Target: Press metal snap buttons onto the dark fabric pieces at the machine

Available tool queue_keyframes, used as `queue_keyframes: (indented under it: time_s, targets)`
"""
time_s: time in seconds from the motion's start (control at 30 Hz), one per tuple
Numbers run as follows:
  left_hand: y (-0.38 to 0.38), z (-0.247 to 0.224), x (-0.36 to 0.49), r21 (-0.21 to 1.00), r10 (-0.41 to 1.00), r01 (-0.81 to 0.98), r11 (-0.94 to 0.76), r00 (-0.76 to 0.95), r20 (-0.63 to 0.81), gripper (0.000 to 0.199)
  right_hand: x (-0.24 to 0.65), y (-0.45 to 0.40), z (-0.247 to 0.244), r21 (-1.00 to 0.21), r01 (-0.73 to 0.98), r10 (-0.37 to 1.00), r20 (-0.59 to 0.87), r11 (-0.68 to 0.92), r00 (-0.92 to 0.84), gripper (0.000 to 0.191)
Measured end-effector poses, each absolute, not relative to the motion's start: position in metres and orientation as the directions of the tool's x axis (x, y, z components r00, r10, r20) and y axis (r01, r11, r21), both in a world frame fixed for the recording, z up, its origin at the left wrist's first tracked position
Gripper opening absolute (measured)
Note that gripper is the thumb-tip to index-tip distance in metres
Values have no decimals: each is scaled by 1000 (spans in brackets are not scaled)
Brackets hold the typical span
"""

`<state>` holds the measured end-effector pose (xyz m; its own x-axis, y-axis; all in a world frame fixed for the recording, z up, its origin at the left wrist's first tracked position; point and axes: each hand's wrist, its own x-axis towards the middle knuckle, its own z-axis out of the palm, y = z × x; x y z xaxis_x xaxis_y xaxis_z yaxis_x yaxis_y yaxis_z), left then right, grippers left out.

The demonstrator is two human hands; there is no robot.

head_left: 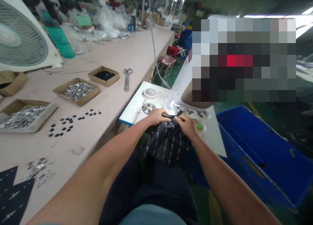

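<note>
A piece of black fabric (168, 141) with rows of small white lettering hangs from both my hands at the front of a white machine (177, 79). My left hand (157, 116) grips its upper edge on the left, thumb and fingers closed. On the other side my right hand (187, 123) pinches the same edge. The held edge lies close to the metal working part (174, 104) of the machine; whether it touches cannot be made out. Beneath is the machine's white tabletop (133, 109), with round cups of small parts set into it.
On the long table (112, 55) at left stand cardboard boxes of metal parts (78, 90) and a box of black parts (104, 75). Loose black discs (65, 123), an adjustable wrench (126, 79) and a fan (22, 35) are there too. A blue bin (256, 136) stands at right.
</note>
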<state>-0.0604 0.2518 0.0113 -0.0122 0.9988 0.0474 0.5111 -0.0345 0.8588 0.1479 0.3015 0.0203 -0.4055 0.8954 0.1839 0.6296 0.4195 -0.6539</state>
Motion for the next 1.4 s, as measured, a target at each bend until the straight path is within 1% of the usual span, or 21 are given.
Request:
queue_keyframes:
  time_s: [0.17,0.37,0.63,1.4]
  targets:
    - [254,9,-59,872,999,488,-44,6,46,43,150,305,20,-668,617,896,182,416,-406,33]
    - [250,17,-60,892,997,449,-58,63,34,35,153,304,23,-691,581,879,176,431,-443,29]
    - [249,19,-61,906,994,419,-56,104,14,35,156,305,22,-711,548,865,173,440,-470,27]
    - [251,15,-61,912,994,406,-48,109,4,31,157,304,24,-729,549,878,149,408,-455,27]
